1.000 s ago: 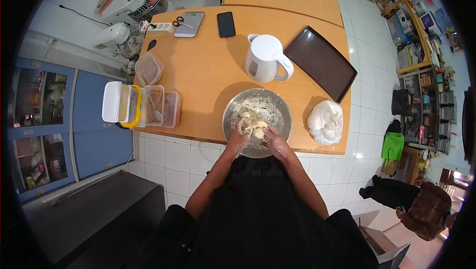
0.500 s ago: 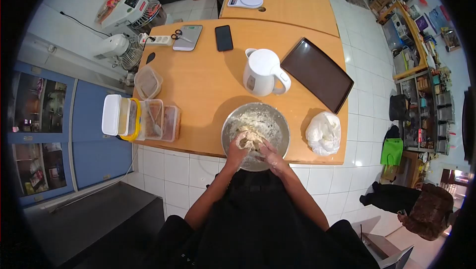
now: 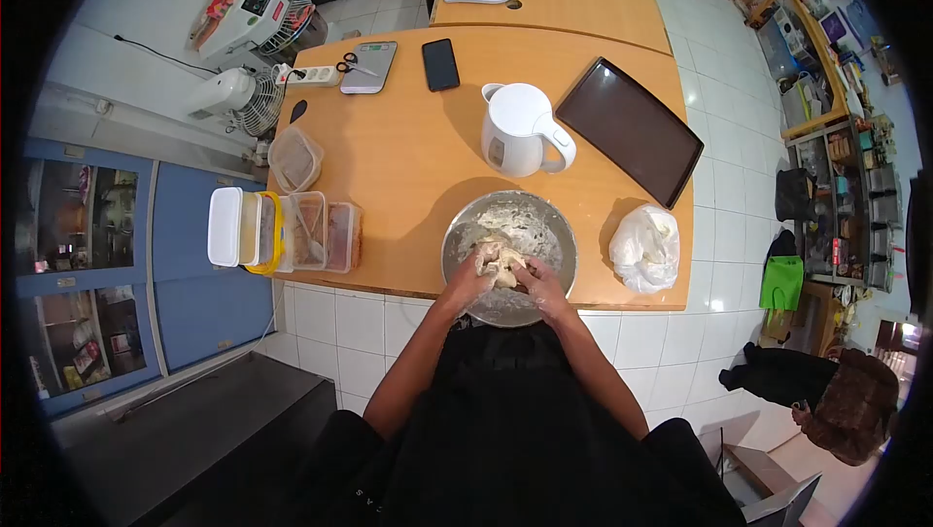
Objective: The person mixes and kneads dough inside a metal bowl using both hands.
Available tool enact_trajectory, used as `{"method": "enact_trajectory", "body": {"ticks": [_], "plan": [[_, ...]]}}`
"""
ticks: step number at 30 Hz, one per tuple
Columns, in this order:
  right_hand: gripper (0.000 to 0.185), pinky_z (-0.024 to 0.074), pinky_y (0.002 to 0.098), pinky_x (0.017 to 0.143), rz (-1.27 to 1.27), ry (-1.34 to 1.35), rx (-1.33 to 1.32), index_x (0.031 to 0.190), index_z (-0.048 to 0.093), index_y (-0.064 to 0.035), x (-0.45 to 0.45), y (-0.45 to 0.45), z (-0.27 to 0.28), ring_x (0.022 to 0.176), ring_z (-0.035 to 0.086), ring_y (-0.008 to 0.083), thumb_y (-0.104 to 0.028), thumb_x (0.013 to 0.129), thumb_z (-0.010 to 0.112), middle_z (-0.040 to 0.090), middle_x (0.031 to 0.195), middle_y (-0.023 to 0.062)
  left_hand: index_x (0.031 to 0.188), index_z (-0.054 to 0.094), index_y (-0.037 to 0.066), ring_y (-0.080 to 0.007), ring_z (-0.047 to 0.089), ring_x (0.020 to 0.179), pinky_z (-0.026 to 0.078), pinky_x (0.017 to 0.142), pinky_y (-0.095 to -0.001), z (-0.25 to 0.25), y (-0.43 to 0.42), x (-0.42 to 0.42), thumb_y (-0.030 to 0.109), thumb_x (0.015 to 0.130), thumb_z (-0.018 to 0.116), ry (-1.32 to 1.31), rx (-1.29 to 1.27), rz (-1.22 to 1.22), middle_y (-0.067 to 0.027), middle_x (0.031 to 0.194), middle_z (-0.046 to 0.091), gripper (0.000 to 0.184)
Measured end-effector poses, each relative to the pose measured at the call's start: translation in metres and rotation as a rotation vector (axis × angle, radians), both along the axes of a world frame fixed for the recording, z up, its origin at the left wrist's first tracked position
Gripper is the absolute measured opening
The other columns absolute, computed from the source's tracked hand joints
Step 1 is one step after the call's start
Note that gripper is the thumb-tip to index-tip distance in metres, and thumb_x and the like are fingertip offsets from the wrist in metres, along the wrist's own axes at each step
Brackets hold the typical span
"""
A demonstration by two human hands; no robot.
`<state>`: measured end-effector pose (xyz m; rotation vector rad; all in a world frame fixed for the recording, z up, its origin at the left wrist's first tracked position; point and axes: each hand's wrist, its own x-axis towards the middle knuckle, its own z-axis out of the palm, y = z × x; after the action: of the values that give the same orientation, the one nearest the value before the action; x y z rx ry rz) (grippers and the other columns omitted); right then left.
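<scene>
A lump of rough, pale dough [image 3: 502, 261] is between my two hands inside a steel mixing bowl [image 3: 561, 226] at the table's near edge. My left hand [image 3: 470, 279] wraps round the dough's left side. On its right side my right hand [image 3: 544, 288] grips it with bent fingers. Both hands are dusted with flour. Loose flour and sticky bits coat the bowl's inner wall. The fingertips are partly hidden in the dough.
Behind the bowl stands a white electric kettle [image 3: 515, 123], with a dark baking tray [image 3: 632, 128] beside it. A white plastic bag [image 3: 645, 248] lies to the right. Plastic containers [image 3: 309, 228] line the left edge. Farther back are a phone [image 3: 440, 65], scissors [image 3: 356, 63] and a kitchen scale [image 3: 377, 70].
My right hand has closed in on the dough from a more spread pose. The dough looks more folded together. The whole view has shifted slightly.
</scene>
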<state>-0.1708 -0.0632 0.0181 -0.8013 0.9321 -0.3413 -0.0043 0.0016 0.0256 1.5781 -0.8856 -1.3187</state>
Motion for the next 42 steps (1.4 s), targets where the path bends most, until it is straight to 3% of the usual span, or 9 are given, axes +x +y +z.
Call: {"method": "enact_trajectory", "body": {"ticks": [5, 8, 14, 20, 29, 32, 35, 38, 42], "plan": [[0.033, 0.0484, 0.0323, 0.085, -0.06, -0.029, 0.121, 0.121, 0.054, -0.0077, -0.002, -0.002, -0.008, 0.097, 0.058, 0.0135, -0.029, 0.096, 0.055, 0.06, 0.109, 0.0021, 0.127, 0.048, -0.002, -0.0265, 0.054, 0.115, 0.038, 0.101, -0.0344, -0.026, -0.002, -0.001, 0.004, 0.075, 0.053, -0.279, -0.013, -0.04, -0.0195, 0.12, 0.057, 0.052], [0.033, 0.0484, 0.0339, 0.087, -0.071, 0.004, 0.131, 0.122, 0.053, -0.0091, -0.004, -0.006, 0.012, 0.099, 0.057, 0.0142, -0.029, 0.096, 0.055, 0.06, 0.11, 0.0028, 0.123, 0.053, 0.002, -0.0231, 0.058, 0.107, 0.044, 0.094, -0.0336, 0.024, -0.009, 0.006, 0.006, 0.078, 0.056, 0.11, 0.004, -0.11, -0.0134, 0.115, 0.062, 0.045], [0.033, 0.0518, 0.0347, 0.081, -0.059, 0.002, 0.142, 0.12, 0.054, -0.0046, -0.006, -0.003, 0.009, 0.098, 0.058, 0.0151, -0.026, 0.095, 0.056, 0.058, 0.109, 0.0053, 0.121, 0.056, 0.002, -0.0325, 0.06, 0.107, 0.046, 0.092, -0.0366, 0.032, -0.005, 0.003, 0.007, 0.073, 0.063, -0.22, -0.064, -0.024, -0.0204, 0.115, 0.062, 0.049], [0.031, 0.0517, 0.0349, 0.082, -0.081, -0.073, 0.171, 0.119, 0.054, -0.0055, -0.006, -0.001, -0.003, 0.098, 0.058, 0.0155, -0.025, 0.096, 0.055, 0.059, 0.109, 0.0059, 0.107, 0.063, 0.002, -0.0379, 0.062, 0.094, 0.05, 0.081, -0.0411, 0.014, -0.006, -0.005, 0.007, 0.072, 0.064, -0.405, 0.006, 0.075, -0.0247, 0.096, 0.065, 0.035], [0.033, 0.0473, 0.0381, 0.09, -0.075, -0.103, 0.201, 0.124, 0.051, -0.0091, -0.005, 0.003, -0.004, 0.104, 0.056, 0.0166, -0.027, 0.097, 0.053, 0.057, 0.114, 0.0035, 0.125, 0.053, 0.004, -0.0415, 0.056, 0.107, 0.047, 0.089, -0.0408, 0.007, -0.003, -0.006, 0.001, 0.067, 0.066, -0.591, 0.151, 0.081, -0.0251, 0.11, 0.061, 0.06], [0.034, 0.0452, 0.0389, 0.093, -0.073, -0.096, 0.186, 0.126, 0.049, -0.0101, -0.012, -0.001, 0.002, 0.106, 0.054, 0.0169, -0.028, 0.097, 0.052, 0.056, 0.117, 0.0034, 0.132, 0.045, 0.004, -0.0374, 0.054, 0.115, 0.045, 0.094, -0.0401, 0.029, -0.008, 0.0, 0.001, 0.07, 0.063, -0.429, -0.135, 0.16, -0.024, 0.117, 0.058, 0.064], [0.036, 0.0432, 0.039, 0.095, -0.096, -0.119, 0.185, 0.129, 0.047, -0.0103, -0.013, -0.001, -0.001, 0.109, 0.053, 0.0171, -0.029, 0.098, 0.051, 0.054, 0.12, 0.0042, 0.135, 0.042, 0.005, -0.028, 0.056, 0.113, 0.045, 0.094, -0.0377, 0.001, 0.002, 0.005, 0.001, 0.075, 0.063, -0.296, -0.089, 0.123, -0.0181, 0.117, 0.06, 0.063], [0.038, 0.0419, 0.0391, 0.097, -0.093, -0.224, 0.192, 0.132, 0.045, -0.0091, -0.013, 0.002, -0.005, 0.114, 0.05, 0.0172, -0.029, 0.099, 0.048, 0.053, 0.124, 0.0048, 0.13, 0.047, 0.003, -0.0196, 0.057, 0.107, 0.046, 0.092, -0.0346, 0.007, 0.01, -0.009, 0.003, 0.078, 0.064, 0.584, 0.229, 0.237, -0.0116, 0.113, 0.062, 0.055], [0.042, 0.0398, 0.0395, 0.1, -0.075, -0.265, 0.204, 0.135, 0.042, -0.0062, -0.011, 0.006, 0.001, 0.118, 0.048, 0.0183, -0.03, 0.1, 0.045, 0.051, 0.128, 0.0061, 0.121, 0.054, 0.0, -0.0154, 0.06, 0.099, 0.048, 0.087, -0.0305, -0.042, 0.008, -0.011, 0.003, 0.078, 0.066, 0.244, -0.052, 0.149, -0.0081, 0.107, 0.064, 0.045]]}}
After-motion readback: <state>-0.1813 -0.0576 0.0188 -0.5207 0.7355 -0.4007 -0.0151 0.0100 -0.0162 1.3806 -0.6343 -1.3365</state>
